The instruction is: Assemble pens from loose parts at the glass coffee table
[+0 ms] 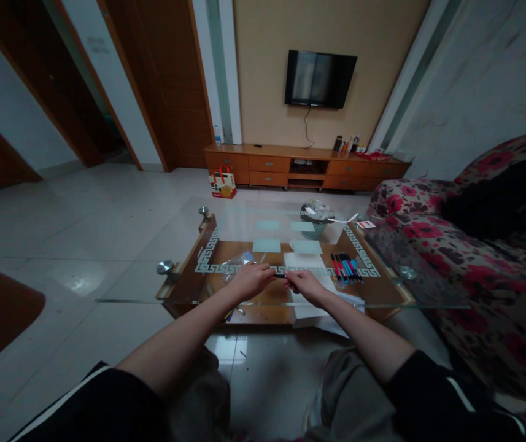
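Note:
Both my hands meet above the near part of the glass coffee table (152, 285), one at each end of a slim dark pen (280, 276). My left hand (254, 278) is closed round its left end. Fingers of my right hand (303, 285) pinch the right end, hiding the tip. To the right, a row of red, black and blue pens (345, 268) lies on the glass. Left of centre, by my left hand, is a clear plastic wrapper (236, 265).
A basket (314, 228) with crumpled plastic shows near the table's far right corner, beside a small card (366, 224). White boxes or paper (306, 313) appear under the glass. A flowered sofa (423, 239) stands right; a TV cabinet (267, 164) and a bag (222, 184) are beyond.

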A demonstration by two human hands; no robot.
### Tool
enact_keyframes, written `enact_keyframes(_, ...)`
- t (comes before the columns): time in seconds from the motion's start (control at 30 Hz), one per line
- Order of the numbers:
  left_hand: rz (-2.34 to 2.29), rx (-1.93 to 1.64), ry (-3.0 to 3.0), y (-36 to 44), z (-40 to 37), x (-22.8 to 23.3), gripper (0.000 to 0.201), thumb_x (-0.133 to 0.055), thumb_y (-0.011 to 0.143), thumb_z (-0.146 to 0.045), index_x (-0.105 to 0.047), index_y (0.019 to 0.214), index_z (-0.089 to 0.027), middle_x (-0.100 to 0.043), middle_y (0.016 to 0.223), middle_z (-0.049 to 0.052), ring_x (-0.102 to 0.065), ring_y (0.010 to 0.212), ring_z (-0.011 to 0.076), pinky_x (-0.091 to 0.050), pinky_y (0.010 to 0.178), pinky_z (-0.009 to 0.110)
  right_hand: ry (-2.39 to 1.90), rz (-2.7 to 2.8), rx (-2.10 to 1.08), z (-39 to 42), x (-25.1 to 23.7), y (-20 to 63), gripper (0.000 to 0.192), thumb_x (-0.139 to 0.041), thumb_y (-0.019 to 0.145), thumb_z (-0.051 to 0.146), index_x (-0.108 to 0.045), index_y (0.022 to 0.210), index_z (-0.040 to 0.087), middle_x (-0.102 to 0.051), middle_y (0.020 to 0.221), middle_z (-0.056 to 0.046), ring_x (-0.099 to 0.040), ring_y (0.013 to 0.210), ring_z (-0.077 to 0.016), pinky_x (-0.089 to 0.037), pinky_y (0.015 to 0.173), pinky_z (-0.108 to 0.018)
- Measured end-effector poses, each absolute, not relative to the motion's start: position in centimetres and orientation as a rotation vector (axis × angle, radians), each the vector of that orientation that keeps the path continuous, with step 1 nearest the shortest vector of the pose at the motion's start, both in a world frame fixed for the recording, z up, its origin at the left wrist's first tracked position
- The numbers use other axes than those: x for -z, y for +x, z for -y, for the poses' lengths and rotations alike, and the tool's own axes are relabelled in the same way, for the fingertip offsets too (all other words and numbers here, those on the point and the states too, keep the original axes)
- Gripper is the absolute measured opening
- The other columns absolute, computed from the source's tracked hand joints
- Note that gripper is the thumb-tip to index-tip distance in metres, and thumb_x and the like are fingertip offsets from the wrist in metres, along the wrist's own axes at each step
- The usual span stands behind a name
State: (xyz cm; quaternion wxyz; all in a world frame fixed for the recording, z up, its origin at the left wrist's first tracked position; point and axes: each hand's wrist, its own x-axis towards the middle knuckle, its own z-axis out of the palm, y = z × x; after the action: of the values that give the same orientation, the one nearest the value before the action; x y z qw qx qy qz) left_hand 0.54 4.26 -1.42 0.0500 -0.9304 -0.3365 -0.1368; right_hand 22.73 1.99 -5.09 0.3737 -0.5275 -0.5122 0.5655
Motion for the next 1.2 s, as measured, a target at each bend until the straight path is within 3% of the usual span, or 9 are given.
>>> enact_keyframes(0.87,1.012,0.413,-2.873,0.6,-4.1,1.4,0.023,-0.048,0.099,-0.035,-0.066,0.099,-0.022,-0.066,0.091,0.005,-0.062,0.084,0.0177,-0.043,0.079,0.031,-1.368,1.415,-1.372,-1.7,4.5,22.8,0.047,-0.062,0.082,0.057,-0.075,0.077,0.012,-0.07,0.069,-0.006,-0.05,0.054,-0.0127,-0.034,0.051,-0.025)
enact_keyframes(1.2,1.025,0.415,-2.887,0.6,-4.1,1.5,0.023,-0.048,0.099,-0.035,-0.067,0.102,-0.022,-0.066,0.09,0.005,-0.062,0.084,0.0179,-0.044,0.078,0.031,-1.39,1.489,-1.311,-1.5,3.8,22.8,0.051,-0.06,0.081,0.06,-0.076,0.076,0.011,-0.064,0.06,-0.004,-0.046,0.053,-0.0124,-0.031,0.051,-0.025)
